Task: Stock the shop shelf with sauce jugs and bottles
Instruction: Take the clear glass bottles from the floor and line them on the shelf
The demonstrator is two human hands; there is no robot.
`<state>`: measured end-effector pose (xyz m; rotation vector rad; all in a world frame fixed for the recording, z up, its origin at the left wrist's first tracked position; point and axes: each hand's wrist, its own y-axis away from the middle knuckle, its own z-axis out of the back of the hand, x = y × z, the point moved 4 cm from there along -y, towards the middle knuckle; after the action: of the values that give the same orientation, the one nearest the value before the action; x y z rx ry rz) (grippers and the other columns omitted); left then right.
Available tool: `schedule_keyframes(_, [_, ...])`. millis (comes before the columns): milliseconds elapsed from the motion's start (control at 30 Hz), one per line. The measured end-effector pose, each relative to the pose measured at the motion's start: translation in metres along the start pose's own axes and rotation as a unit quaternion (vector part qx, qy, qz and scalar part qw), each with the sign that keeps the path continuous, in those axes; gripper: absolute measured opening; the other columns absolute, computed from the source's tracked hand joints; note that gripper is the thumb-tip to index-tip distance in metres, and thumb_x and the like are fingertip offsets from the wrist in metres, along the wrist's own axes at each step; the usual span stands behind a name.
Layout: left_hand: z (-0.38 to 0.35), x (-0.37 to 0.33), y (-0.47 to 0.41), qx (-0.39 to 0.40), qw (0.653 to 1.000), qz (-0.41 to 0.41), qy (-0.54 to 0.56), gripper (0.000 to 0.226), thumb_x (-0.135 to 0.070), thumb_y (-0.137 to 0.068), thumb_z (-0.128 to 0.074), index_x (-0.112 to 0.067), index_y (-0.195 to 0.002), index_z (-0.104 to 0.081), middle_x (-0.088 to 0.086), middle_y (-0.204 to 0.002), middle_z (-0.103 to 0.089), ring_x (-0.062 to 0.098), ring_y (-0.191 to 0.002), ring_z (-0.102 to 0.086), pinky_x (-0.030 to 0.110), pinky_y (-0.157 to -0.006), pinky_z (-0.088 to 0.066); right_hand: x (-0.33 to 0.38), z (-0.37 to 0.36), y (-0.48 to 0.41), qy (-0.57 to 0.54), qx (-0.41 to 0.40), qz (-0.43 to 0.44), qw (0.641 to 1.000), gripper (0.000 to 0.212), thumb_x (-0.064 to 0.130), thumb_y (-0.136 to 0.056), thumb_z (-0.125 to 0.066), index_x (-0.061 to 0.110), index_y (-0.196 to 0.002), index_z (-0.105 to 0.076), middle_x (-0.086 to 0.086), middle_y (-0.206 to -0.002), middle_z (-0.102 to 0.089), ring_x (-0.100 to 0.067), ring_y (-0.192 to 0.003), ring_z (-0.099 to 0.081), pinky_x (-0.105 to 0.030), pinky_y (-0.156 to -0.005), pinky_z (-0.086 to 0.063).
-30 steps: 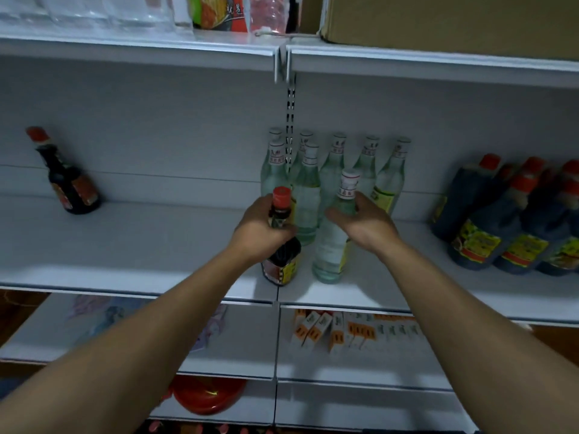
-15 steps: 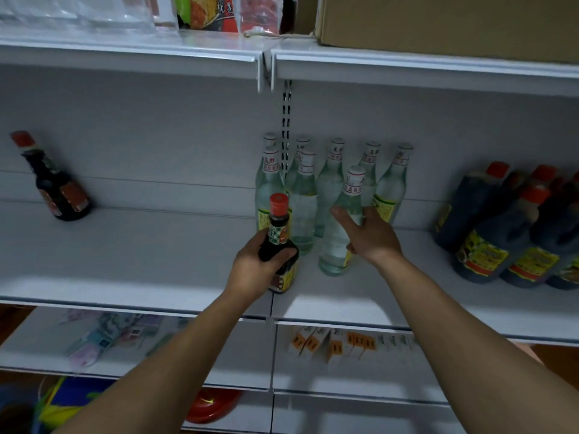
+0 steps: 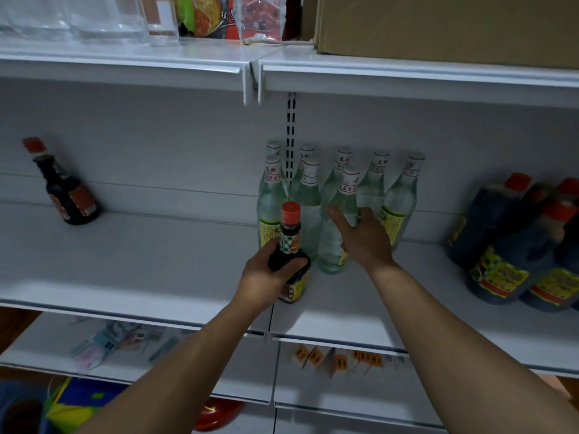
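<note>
My left hand (image 3: 266, 278) is wrapped around a small dark sauce bottle (image 3: 290, 245) with a red cap, held upright just above the white middle shelf (image 3: 156, 261). To its right, my right hand (image 3: 365, 238) rests with fingers spread against the front clear glass bottle (image 3: 336, 239), which stands on the shelf. Several more clear glass bottles (image 3: 399, 198) with white caps stand in rows behind it. Dark sauce jugs (image 3: 501, 261) with red caps fill the shelf's right end.
One other small dark sauce bottle (image 3: 64, 189) stands alone at the shelf's far left. A cardboard box (image 3: 448, 26) and snack packets (image 3: 203, 15) sit on the upper shelf. Small boxes (image 3: 338, 360) lie on the lower shelf. A red bowl (image 3: 216, 413) sits below.
My right hand pushed the clear bottle back against the group and opened its grip on it. My left hand carried the dark bottle slightly forward onto the shelf area. The camera tilted up a little.
</note>
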<state>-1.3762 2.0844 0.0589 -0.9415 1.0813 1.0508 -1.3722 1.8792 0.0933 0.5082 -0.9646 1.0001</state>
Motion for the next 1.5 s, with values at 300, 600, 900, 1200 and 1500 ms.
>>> schedule_keyframes(300, [-0.02, -0.001, -0.007, -0.002, 0.999, -0.007, -0.042, 0.04, -0.064, -0.063, -0.065, -0.049, -0.099, -0.058, -0.024, -0.094, -0.068, 0.0, -0.09, -0.065, 0.033, -0.081, -0.054, -0.039, 0.02, 0.002, -0.063, -0.022, -0.002, 0.998, 0.071, 0.081, -0.065, -0.058, 0.031, -0.114, -0.053, 0.006, -0.108, -0.065, -0.018, -0.088, -0.068, -0.042, -0.085, -0.056])
schedule_keyframes(600, [-0.028, 0.002, -0.009, -0.032, 0.998, -0.006, -0.054, 0.036, -0.057, -0.069, -0.069, -0.055, -0.102, -0.057, -0.028, -0.098, -0.068, -0.005, -0.092, -0.064, 0.023, -0.078, -0.051, -0.086, 0.06, -0.038, -0.057, -0.192, -0.051, 0.978, 0.053, 0.043, -0.079, -0.073, 0.013, -0.119, -0.053, -0.008, -0.125, -0.052, -0.03, -0.112, -0.055, -0.035, -0.09, -0.043])
schedule_keyframes(900, [-0.03, 0.007, -0.013, -0.037, 0.998, -0.003, -0.044, 0.036, -0.063, -0.063, -0.066, -0.063, -0.097, -0.058, -0.031, -0.098, -0.067, -0.004, -0.092, -0.065, 0.025, -0.08, -0.052, -0.097, 0.058, -0.065, -0.055, -0.114, -0.065, 0.99, 0.071, 0.043, -0.075, -0.077, 0.023, -0.136, -0.045, -0.008, -0.133, -0.057, -0.03, -0.12, -0.055, -0.046, -0.099, -0.046])
schedule_keyframes(1200, [-0.03, 0.007, -0.011, -0.035, 0.999, -0.004, -0.023, 0.041, -0.062, -0.063, -0.067, -0.051, -0.101, -0.062, -0.023, -0.098, -0.069, 0.001, -0.093, -0.066, 0.03, -0.081, -0.054, -0.094, 0.06, -0.017, -0.079, -0.113, -0.032, 0.99, 0.062, 0.041, -0.073, -0.078, 0.03, -0.128, -0.052, 0.001, -0.126, -0.062, -0.02, -0.112, -0.06, -0.037, -0.095, -0.049])
schedule_keyframes(1500, [-0.027, 0.004, -0.009, -0.025, 0.999, 0.002, -0.033, 0.027, -0.042, -0.079, -0.073, -0.044, -0.105, -0.062, -0.022, -0.098, -0.069, -0.004, -0.089, -0.065, 0.021, -0.075, -0.048, -0.073, 0.042, 0.003, -0.085, -0.059, -0.009, 0.995, 0.06, 0.036, -0.076, -0.078, 0.029, -0.129, -0.052, 0.003, -0.126, -0.062, -0.019, -0.112, -0.06, -0.031, -0.094, -0.047])
